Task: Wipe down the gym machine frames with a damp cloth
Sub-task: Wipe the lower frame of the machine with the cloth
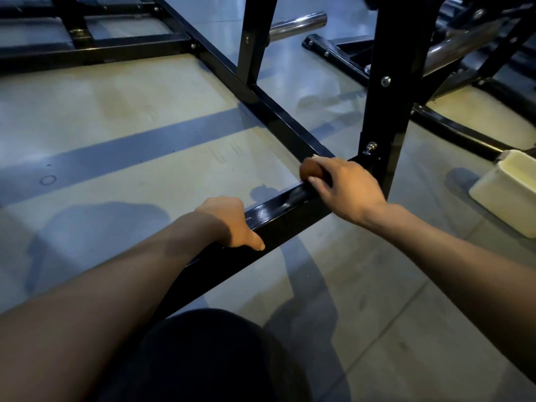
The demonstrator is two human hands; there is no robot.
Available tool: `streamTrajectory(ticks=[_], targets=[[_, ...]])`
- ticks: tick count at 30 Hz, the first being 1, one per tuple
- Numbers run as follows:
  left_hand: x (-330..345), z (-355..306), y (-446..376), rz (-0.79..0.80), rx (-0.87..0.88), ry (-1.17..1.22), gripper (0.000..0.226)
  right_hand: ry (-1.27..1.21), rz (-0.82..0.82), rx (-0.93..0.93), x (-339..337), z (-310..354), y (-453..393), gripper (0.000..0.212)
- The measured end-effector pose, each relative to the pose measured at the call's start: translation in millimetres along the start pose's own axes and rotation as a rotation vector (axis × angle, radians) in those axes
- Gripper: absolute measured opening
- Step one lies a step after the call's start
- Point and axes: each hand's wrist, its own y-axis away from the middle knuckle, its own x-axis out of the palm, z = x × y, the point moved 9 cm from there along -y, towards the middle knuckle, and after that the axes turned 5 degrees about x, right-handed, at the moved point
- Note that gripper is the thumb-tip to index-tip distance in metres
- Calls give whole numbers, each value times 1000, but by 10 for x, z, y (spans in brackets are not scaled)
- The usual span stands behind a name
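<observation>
The person crouched at the low black frame bar (278,216) of the machine, and the wiping step was in hand. The right hand (345,188) was curled around a small brown cloth (309,169), bunched into a ball, and pressed it on the top of the bar just beside the corner where the bar meets the black upright post (388,111). The left hand (229,221) gripped the same bar nearer to the body, fingers over the far edge and thumb on the near face, probably for support. The top face between the two hands looked shiny and streaked (this seemed to be moisture from the cloth). In my judgement the next move called for a stroke along the bar toward the left hand, or a turn around the corner onto the diagonal rail (261,97). The floor (116,126) on both sides of the bar gave open room, but the post and its small bolt (370,147) stood close to the knuckles, and a white container (510,195) stood on the floor to the right.
</observation>
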Motion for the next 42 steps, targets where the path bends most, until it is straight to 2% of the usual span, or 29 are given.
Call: streamTrajectory(ticks=[1,4,6,9,11,14,17,19,22,25,27,30,33,36,38,40,42], targets=[[-10,-9,0,-4,0,-4,71,43,15,4,35,111,-54,40],[-12,1,-6,-7,-10,-14,73,107,76,-138,176,662,23,32],[-7,3,-19,-8,-9,-22,73,62,99,-237,207,827,171,42],[18,23,-39,-3,-11,-13,71,-12,88,-319,91,654,352,54],[15,16,-30,-10,-11,-18,68,21,34,-294,0,342,361,53],[26,3,-20,-10,-11,-7,67,93,-13,-72,-22,-72,49,48],[37,21,-32,-19,-19,20,70,138,54,28,82,171,-171,37],[35,32,-30,-29,-24,9,66,170,96,-81,188,603,-47,37],[21,31,-17,-44,-26,5,61,129,94,-324,183,1014,384,49],[17,35,-31,-36,-18,2,67,-6,120,-426,43,770,516,53],[18,39,-18,-26,-25,-1,66,-23,119,-336,3,332,345,52],[10,7,-12,-17,-19,-10,67,55,65,-53,-2,-170,-62,49],[7,-6,-17,-1,-16,5,69,124,73,48,100,86,-219,40],[14,-8,-36,2,-22,2,69,185,60,-130,240,671,15,45],[21,3,-33,-9,-28,3,66,90,74,-314,230,863,274,54],[30,15,-31,-4,-32,10,65,-38,114,-399,118,729,384,54],[18,-3,-7,-5,-29,-5,66,-45,111,-331,31,336,271,52]])
